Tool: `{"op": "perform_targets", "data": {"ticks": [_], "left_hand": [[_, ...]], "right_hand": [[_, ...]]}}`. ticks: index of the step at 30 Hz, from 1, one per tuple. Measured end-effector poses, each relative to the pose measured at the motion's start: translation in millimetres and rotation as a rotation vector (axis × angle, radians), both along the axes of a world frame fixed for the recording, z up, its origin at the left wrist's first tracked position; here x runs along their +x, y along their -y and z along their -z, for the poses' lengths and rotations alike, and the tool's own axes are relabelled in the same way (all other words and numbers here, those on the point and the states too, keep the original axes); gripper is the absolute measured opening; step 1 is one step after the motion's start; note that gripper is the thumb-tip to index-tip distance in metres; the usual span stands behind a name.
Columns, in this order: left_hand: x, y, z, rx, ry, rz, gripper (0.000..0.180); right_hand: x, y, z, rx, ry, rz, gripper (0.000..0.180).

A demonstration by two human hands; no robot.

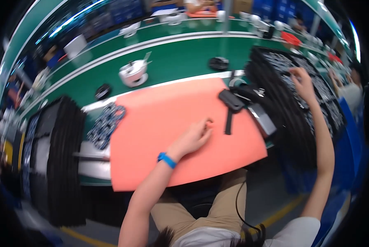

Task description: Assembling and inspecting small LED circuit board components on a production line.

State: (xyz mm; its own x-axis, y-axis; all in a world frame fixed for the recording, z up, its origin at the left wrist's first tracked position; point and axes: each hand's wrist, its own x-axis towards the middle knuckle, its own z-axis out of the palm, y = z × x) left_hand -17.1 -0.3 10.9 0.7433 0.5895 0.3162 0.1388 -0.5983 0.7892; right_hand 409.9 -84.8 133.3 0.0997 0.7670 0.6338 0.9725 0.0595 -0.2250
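Observation:
My left hand [195,136], with a blue band [167,160] round its wrist, hovers over or rests on an orange mat [159,111]. Its fingers are curled together, and whatever they may hold is too small to make out. Out to the right, my right hand [304,83] reaches over a stack of black trays [271,94] filled with small grey parts. Thumb and fingers come together there, around something I cannot make out. Between the hands, a black handheld device with a strap [231,101] lies on the mat beside a grey box [262,120].
A bunch of dark ring-shaped parts [106,125] lies at the mat's left edge. Another black tray stack [65,160] stands far left. On the green bench [172,57] sit a white device [133,73] and black round parts [218,63]. People work behind and at right.

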Motion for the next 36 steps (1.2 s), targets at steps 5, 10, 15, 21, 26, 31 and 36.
{"op": "perform_targets", "data": {"ticks": [5, 10, 15, 21, 26, 31, 36], "left_hand": [[-6, -8, 2, 0.117, 0.058, -0.125, 0.021], [-18, -10, -2, 0.068, 0.000, -0.190, 0.024], [-21, -17, 5, 0.071, 0.011, -0.226, 0.024], [-6, -30, 31, 0.037, -0.046, -0.205, 0.019], [-8, -30, 38, 0.076, 0.190, -0.118, 0.019], [-10, -28, 31, 0.024, 0.244, -0.057, 0.020], [-4, -34, 51, 0.264, 0.162, -0.169, 0.023]], "right_hand": [[-51, -8, -22, -0.011, -0.053, -0.049, 0.016], [-151, -30, -28, -0.075, -0.057, -0.274, 0.014], [-261, -68, -4, -0.218, -0.064, -0.599, 0.015], [-389, -140, 63, -0.403, -0.316, -0.786, 0.020], [-475, -218, 125, -0.539, -0.518, -0.520, 0.030], [-504, -239, 122, -0.678, -0.591, -0.347, 0.030], [-497, -234, 119, -0.750, -1.295, -0.641, 0.015]]}}
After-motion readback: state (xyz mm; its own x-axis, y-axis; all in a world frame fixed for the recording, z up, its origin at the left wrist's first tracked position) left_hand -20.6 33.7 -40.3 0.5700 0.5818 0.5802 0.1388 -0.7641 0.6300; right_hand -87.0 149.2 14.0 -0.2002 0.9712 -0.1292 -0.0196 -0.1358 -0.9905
